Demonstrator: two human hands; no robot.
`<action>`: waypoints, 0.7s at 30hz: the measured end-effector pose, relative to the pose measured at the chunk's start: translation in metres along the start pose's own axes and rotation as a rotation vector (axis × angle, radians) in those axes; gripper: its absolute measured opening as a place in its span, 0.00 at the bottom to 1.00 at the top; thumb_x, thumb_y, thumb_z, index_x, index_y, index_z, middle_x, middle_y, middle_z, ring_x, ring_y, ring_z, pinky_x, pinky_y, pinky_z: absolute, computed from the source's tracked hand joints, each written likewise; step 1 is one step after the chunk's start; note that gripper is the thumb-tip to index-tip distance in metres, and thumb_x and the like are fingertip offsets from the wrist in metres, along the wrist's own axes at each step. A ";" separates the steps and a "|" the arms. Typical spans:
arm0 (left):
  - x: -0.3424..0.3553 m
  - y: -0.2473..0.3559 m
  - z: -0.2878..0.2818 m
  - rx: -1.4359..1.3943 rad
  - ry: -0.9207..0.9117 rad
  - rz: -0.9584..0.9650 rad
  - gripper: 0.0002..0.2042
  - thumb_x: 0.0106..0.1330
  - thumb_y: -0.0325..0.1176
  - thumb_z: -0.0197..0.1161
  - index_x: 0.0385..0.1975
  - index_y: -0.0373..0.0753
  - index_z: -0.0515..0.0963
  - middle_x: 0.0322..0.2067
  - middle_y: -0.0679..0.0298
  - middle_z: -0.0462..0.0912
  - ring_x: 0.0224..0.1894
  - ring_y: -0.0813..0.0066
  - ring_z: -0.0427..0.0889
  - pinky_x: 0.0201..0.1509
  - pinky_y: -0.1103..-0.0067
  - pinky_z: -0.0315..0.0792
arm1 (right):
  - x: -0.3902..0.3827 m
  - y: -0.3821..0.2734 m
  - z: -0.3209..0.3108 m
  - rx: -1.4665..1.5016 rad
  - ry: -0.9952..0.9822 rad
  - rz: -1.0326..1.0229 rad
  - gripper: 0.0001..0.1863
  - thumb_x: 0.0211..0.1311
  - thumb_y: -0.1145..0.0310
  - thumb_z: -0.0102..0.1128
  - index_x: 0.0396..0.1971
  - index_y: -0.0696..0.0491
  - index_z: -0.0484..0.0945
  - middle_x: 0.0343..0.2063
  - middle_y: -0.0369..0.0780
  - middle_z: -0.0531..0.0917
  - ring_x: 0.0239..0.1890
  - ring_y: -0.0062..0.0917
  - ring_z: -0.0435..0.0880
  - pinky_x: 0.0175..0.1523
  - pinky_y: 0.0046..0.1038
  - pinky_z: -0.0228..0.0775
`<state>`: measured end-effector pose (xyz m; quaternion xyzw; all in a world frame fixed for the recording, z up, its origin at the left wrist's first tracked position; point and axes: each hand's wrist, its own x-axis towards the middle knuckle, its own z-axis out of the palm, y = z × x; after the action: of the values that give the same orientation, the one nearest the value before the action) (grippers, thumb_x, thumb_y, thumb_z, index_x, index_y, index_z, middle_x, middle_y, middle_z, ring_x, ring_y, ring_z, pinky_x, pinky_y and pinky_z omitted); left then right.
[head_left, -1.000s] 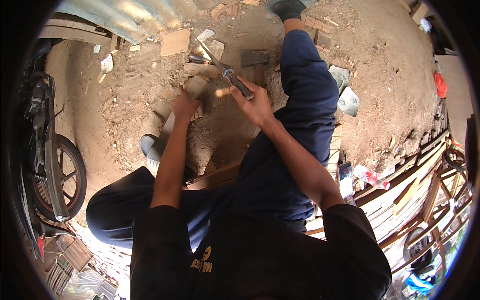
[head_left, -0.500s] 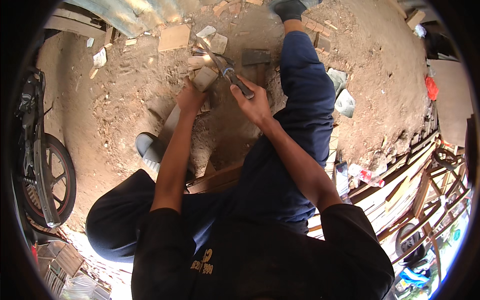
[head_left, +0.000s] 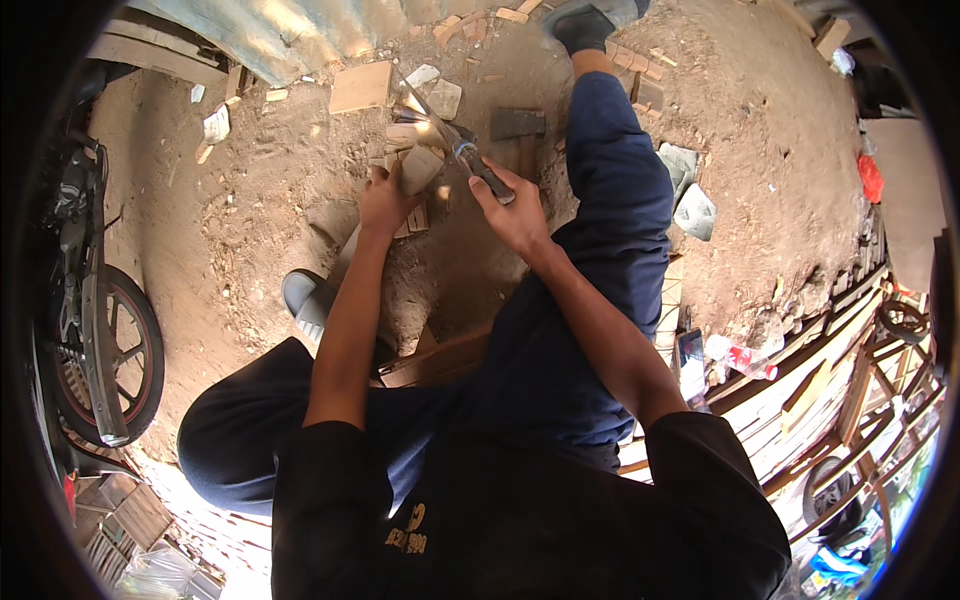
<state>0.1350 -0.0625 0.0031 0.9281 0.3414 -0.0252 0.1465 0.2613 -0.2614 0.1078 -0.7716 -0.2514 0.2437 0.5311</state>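
My right hand (head_left: 512, 208) is closed round the dark handle of a long-bladed knife (head_left: 430, 113). A blue band rings the handle's upper end, and the blade points away to the far left. My left hand (head_left: 386, 203) grips a pale rectangular block (head_left: 420, 170), wood or stone; I cannot tell which. The block is held close beside the knife, left of its handle. Whether blade and block touch is unclear. Just right of the knife, a dark-headed axe or hammer (head_left: 517, 123) with a wooden handle lies on the dirt.
A flat wooden board (head_left: 361, 87) and pale stone pieces (head_left: 443, 99) lie beyond my hands. My bent legs (head_left: 618, 160) frame the work spot. A motorcycle wheel (head_left: 125, 350) stands at left. Stacked wood strips (head_left: 800, 390) and a plastic bottle (head_left: 740, 357) are at right.
The whole view has shifted slightly, moving the ground things down and right. The knife and block stay in my hands; the block looks turned a little more upright.
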 end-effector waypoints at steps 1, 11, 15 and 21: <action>0.005 0.002 -0.004 -0.041 -0.041 0.010 0.42 0.50 0.52 0.74 0.66 0.47 0.65 0.51 0.47 0.73 0.49 0.43 0.80 0.49 0.60 0.78 | -0.001 -0.001 -0.002 0.011 -0.020 0.016 0.28 0.63 0.58 0.62 0.55 0.64 0.75 0.43 0.51 0.84 0.49 0.28 0.81 0.54 0.27 0.70; 0.030 -0.012 -0.006 -0.053 -0.245 -0.091 0.45 0.51 0.56 0.71 0.69 0.48 0.61 0.58 0.44 0.71 0.55 0.46 0.77 0.57 0.62 0.73 | -0.025 -0.013 -0.014 0.035 -0.168 0.028 0.27 0.64 0.59 0.60 0.58 0.61 0.73 0.34 0.48 0.84 0.40 0.26 0.80 0.50 0.27 0.71; 0.031 -0.015 -0.008 -0.090 -0.249 -0.050 0.45 0.50 0.57 0.72 0.69 0.48 0.62 0.59 0.45 0.69 0.56 0.46 0.77 0.58 0.62 0.73 | -0.025 -0.009 -0.014 0.023 -0.180 0.039 0.27 0.65 0.59 0.60 0.58 0.62 0.73 0.30 0.43 0.83 0.35 0.16 0.77 0.47 0.23 0.71; 0.035 -0.031 -0.003 -0.034 -0.137 -0.059 0.42 0.51 0.52 0.73 0.68 0.47 0.64 0.57 0.47 0.71 0.55 0.49 0.77 0.59 0.63 0.73 | -0.020 -0.012 -0.007 0.044 -0.134 0.055 0.26 0.65 0.60 0.62 0.56 0.61 0.75 0.32 0.44 0.84 0.37 0.16 0.79 0.48 0.24 0.71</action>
<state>0.1414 -0.0173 -0.0067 0.9111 0.3582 -0.0875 0.1843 0.2494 -0.2754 0.1240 -0.7482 -0.2598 0.3146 0.5232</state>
